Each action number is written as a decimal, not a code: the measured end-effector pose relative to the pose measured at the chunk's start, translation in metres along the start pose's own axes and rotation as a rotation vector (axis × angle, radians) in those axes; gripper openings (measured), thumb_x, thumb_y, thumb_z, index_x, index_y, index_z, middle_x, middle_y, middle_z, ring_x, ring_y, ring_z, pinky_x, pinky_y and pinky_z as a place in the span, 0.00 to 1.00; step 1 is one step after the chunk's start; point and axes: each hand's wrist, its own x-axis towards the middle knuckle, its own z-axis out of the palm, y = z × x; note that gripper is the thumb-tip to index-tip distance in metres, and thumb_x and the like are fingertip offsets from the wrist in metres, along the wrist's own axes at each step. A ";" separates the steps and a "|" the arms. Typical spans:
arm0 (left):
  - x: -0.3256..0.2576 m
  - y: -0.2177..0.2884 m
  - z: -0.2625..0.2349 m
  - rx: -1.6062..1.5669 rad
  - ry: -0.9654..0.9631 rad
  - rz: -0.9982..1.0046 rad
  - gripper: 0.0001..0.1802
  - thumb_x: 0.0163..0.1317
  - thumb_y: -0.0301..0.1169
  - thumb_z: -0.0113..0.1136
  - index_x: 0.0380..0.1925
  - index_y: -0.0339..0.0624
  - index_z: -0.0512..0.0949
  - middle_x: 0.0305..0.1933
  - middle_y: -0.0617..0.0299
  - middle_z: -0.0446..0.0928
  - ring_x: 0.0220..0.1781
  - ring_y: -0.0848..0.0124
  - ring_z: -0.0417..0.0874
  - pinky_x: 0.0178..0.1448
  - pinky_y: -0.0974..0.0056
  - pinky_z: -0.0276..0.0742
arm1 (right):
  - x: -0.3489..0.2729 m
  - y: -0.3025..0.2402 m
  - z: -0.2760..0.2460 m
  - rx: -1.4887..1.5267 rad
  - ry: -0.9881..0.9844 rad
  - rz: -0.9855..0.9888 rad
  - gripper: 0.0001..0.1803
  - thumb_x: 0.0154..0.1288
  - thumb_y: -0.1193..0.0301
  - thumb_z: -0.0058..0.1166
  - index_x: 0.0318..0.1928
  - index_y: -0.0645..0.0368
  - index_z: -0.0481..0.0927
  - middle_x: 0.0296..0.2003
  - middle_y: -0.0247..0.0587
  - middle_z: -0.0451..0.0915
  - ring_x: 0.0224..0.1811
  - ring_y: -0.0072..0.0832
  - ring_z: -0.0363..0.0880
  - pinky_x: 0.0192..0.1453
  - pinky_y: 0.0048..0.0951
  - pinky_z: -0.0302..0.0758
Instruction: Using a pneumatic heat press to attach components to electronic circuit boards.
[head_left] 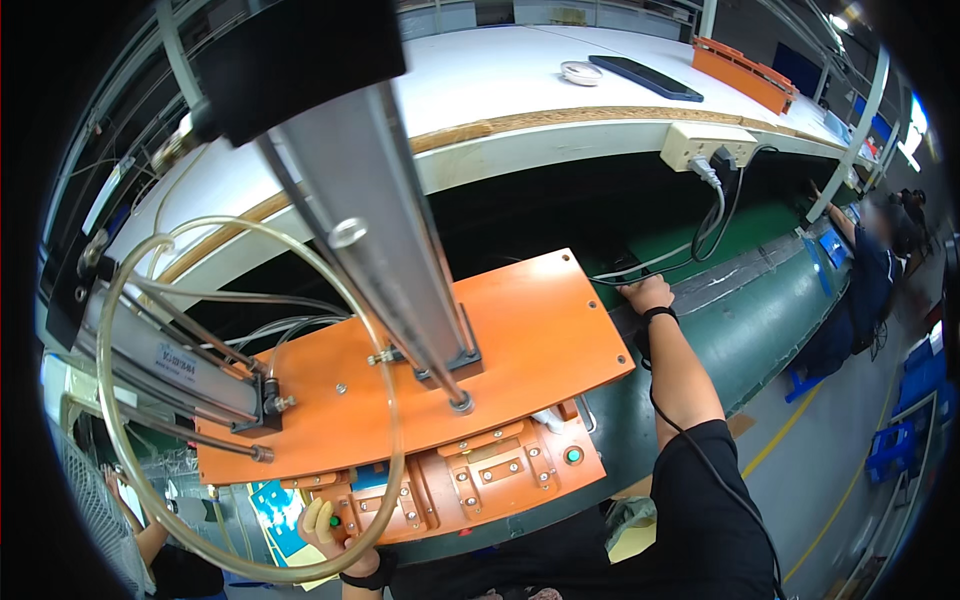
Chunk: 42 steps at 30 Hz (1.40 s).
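One orange press plate (520, 340) over one orange fixture (480, 475), left hand (325, 525) fingers curled touching the fixture's green button (336, 521), right hand (647, 293) closed on grey cables (650, 265), metal column (385, 215) and clear tubing (390, 440) blocking view, one dark phone (645, 77) on the counter (480, 80)

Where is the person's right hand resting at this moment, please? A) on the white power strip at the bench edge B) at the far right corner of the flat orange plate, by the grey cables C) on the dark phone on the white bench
B: the right hand sits beside the flat orange plate, at the grey cables.
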 end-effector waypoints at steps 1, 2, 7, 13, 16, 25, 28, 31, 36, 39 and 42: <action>0.001 0.001 -0.001 0.029 -0.007 0.002 0.33 0.75 0.56 0.40 0.54 0.34 0.75 0.58 0.47 0.72 0.62 0.48 0.70 0.68 0.44 0.64 | 0.003 0.000 0.004 0.064 0.028 -0.051 0.22 0.56 0.49 0.70 0.46 0.48 0.89 0.63 0.50 0.76 0.65 0.49 0.73 0.67 0.45 0.71; 0.002 0.000 0.000 0.018 -0.004 0.037 0.33 0.76 0.55 0.39 0.54 0.33 0.75 0.59 0.46 0.72 0.62 0.48 0.70 0.68 0.44 0.63 | 0.004 -0.001 0.007 0.138 0.045 -0.065 0.22 0.55 0.50 0.71 0.44 0.49 0.89 0.58 0.51 0.80 0.60 0.48 0.79 0.64 0.42 0.75; 0.002 -0.002 -0.008 0.115 -0.020 0.071 0.32 0.75 0.54 0.43 0.54 0.33 0.77 0.58 0.46 0.74 0.60 0.51 0.72 0.60 0.54 0.70 | -0.035 0.013 -0.008 0.996 0.046 -0.210 0.11 0.68 0.64 0.66 0.37 0.60 0.85 0.26 0.29 0.81 0.26 0.19 0.76 0.29 0.23 0.69; 0.001 -0.004 -0.008 0.021 0.008 0.076 0.26 0.73 0.49 0.49 0.52 0.36 0.79 0.57 0.50 0.76 0.60 0.50 0.70 0.66 0.48 0.65 | -0.198 0.090 -0.066 1.679 -0.408 0.328 0.20 0.73 0.54 0.57 0.50 0.58 0.77 0.33 0.38 0.82 0.38 0.33 0.84 0.43 0.33 0.83; 0.002 -0.004 -0.012 -0.029 -0.003 0.091 0.24 0.72 0.47 0.51 0.51 0.37 0.79 0.57 0.50 0.76 0.60 0.50 0.71 0.66 0.49 0.65 | -0.281 0.113 -0.064 1.853 -0.599 0.332 0.23 0.72 0.50 0.55 0.51 0.57 0.76 0.43 0.47 0.84 0.52 0.47 0.84 0.60 0.49 0.81; -0.002 0.033 -0.038 -0.324 -0.277 0.308 0.28 0.53 0.36 0.70 0.55 0.43 0.76 0.58 0.52 0.76 0.56 0.51 0.76 0.62 0.49 0.73 | -0.429 0.082 -0.058 1.822 -1.253 -0.314 0.50 0.50 0.68 0.78 0.71 0.64 0.64 0.67 0.58 0.69 0.68 0.55 0.71 0.72 0.62 0.65; -0.013 0.068 -0.050 -0.573 -0.588 0.421 0.42 0.48 0.49 0.79 0.62 0.48 0.74 0.65 0.51 0.72 0.67 0.47 0.72 0.69 0.45 0.70 | -0.463 0.044 -0.046 1.707 -1.571 -0.373 0.53 0.50 0.71 0.77 0.74 0.65 0.59 0.66 0.57 0.70 0.68 0.53 0.70 0.76 0.59 0.57; -0.021 0.087 -0.054 -0.671 -0.755 0.467 0.48 0.47 0.52 0.80 0.68 0.53 0.71 0.74 0.48 0.64 0.75 0.42 0.62 0.75 0.38 0.63 | -0.484 0.003 -0.023 1.514 -1.896 -0.374 0.55 0.52 0.68 0.77 0.75 0.65 0.57 0.66 0.54 0.70 0.69 0.47 0.70 0.75 0.48 0.61; -0.014 0.072 -0.062 -0.577 -0.953 0.474 0.59 0.33 0.46 0.83 0.72 0.51 0.67 0.75 0.54 0.63 0.78 0.45 0.61 0.76 0.36 0.60 | -0.500 -0.042 0.006 1.497 -2.192 -0.322 0.55 0.47 0.64 0.79 0.73 0.62 0.60 0.59 0.49 0.73 0.66 0.43 0.71 0.72 0.42 0.63; -0.010 0.065 -0.066 -0.582 -0.851 0.415 0.49 0.37 0.36 0.80 0.66 0.47 0.72 0.70 0.55 0.70 0.74 0.50 0.68 0.76 0.42 0.63 | -0.504 -0.060 0.015 1.482 -2.186 -0.237 0.56 0.47 0.59 0.78 0.73 0.61 0.60 0.58 0.48 0.74 0.64 0.40 0.72 0.68 0.39 0.65; 0.007 0.055 -0.067 -0.553 -0.851 0.381 0.44 0.39 0.33 0.78 0.63 0.44 0.75 0.68 0.53 0.72 0.73 0.49 0.70 0.74 0.43 0.66 | -0.499 -0.079 0.020 1.461 -2.174 -0.290 0.58 0.53 0.48 0.74 0.76 0.60 0.56 0.64 0.52 0.72 0.67 0.42 0.72 0.70 0.42 0.66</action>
